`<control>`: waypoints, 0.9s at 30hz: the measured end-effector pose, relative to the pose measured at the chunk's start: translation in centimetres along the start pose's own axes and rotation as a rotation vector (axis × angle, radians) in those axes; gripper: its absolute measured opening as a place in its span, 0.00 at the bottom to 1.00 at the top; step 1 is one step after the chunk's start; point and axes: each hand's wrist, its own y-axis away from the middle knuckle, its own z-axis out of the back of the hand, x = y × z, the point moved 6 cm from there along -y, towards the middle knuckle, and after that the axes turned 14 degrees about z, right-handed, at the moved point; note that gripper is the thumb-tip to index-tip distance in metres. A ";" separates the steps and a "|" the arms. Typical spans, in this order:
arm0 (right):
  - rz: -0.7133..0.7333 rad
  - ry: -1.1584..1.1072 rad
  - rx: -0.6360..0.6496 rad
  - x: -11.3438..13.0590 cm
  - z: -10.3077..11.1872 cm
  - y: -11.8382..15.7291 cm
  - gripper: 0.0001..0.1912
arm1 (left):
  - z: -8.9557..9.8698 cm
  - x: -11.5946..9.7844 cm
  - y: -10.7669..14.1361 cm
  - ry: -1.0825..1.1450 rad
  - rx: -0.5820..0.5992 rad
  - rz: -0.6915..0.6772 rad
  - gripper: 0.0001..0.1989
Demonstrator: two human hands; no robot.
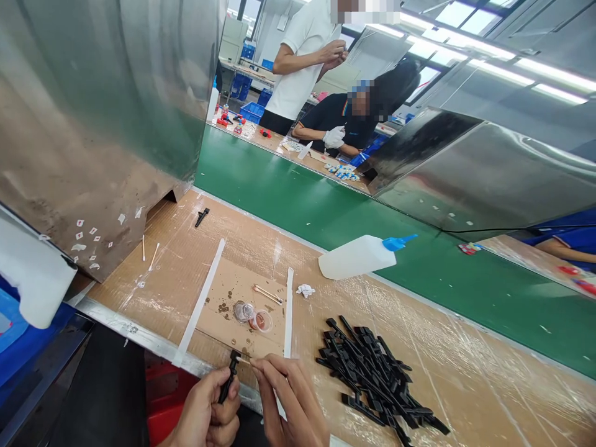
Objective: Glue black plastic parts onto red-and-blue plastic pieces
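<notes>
My left hand (212,406) is closed around a small black plastic part (228,382), held upright near the table's front edge. Between the thumb and fingers of my right hand (291,397) is a thin cotton swab (245,361), its tip at the upper end of the black part. Just beyond, on a taped-down cardboard sheet (218,279), stand a small clear cup (243,312) and a round clear lid (262,321) among wet spots. Two more swabs (267,293) lie behind them. A heap of similar black parts (367,372) spreads to the right of my hands.
A white squeeze bottle (356,257) with a blue cap lies by the green belt (288,198). Nearby is crumpled tissue (305,290). One black part (202,216) and loose swabs (153,256) lie left, beside a metal panel (107,124). Across the belt, two people work.
</notes>
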 end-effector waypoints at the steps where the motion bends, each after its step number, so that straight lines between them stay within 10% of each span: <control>1: -0.002 0.004 -0.014 0.0 0.1 0.0 0.08 | 0.0 0.0 0.0 -0.003 0.001 -0.003 0.26; 21: -0.091 -0.075 -0.003 -0.5 0.2 0.7 0.13 | -0.2 -0.2 0.0 0.026 0.041 0.011 0.25; 27: -0.426 -0.054 -0.208 -4.4 1.8 2.1 0.07 | 0.4 -0.3 0.3 0.045 0.115 0.039 0.23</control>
